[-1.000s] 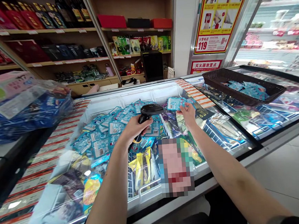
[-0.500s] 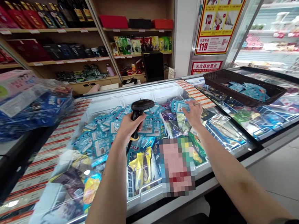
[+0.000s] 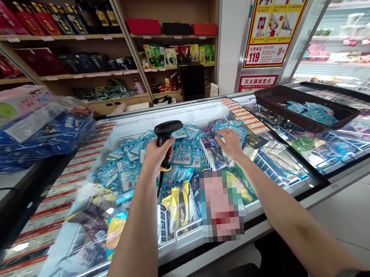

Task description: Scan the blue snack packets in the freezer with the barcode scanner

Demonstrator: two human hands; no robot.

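Observation:
My left hand [image 3: 155,156] is wrapped around the handle of a black barcode scanner [image 3: 167,127], held up over the freezer. Below it many blue packets [image 3: 186,154] with white labels and barcodes lie in a loose heap. My right hand [image 3: 230,143] is stretched out flat, fingers apart, above the section to the right. Close beside its fingers lie more blue packets [image 3: 241,130], on top of dark purple packs [image 3: 214,153]. Whether the fingertips touch a packet is hard to tell.
A brown basket [image 3: 339,124] with blue packets rests on the freezer's right end. Plastic-wrapped boxes [image 3: 17,122] stand at the left. Yellow ice-cream wrappers [image 3: 177,203] sit near the front, by a blurred-out patch [image 3: 221,206]. Stocked shelves [image 3: 68,36] rise behind.
My right hand has let go of a blue packet at the right section and shifted left, fingers spreading. The scanner in my left hand has moved slightly left. The view has turned slightly left.

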